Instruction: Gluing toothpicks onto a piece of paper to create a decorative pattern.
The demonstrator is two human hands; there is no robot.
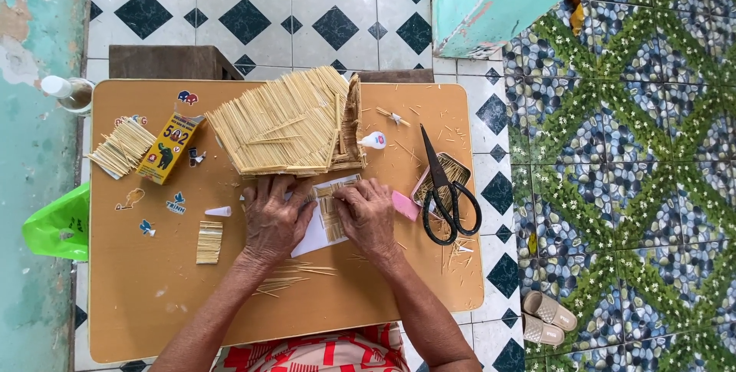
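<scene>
On the wooden counter [153, 288], both hands press down on a small panel of toothpicks [331, 207] laid side by side on a sheet of white paper [310, 242], just near of the toothpick house model [287, 131]. The left hand [274, 220] lies flat with fingers spread over the panel's left edge; the right hand [368, 217] bends its fingertips onto the right edge. Neither grip closes around anything: both are open and pressing.

The panel looks very light, thin and brittle. It would likely bend or come apart if lifted by one end, so it is best taken by opposite edges or slid along on its paper.

To the right lie black scissors [448, 188] over a box of toothpicks [452, 169]. To the left sit a yellow glue box [170, 148], a loose toothpick bundle [121, 147] and a smaller finished panel [208, 242].
</scene>
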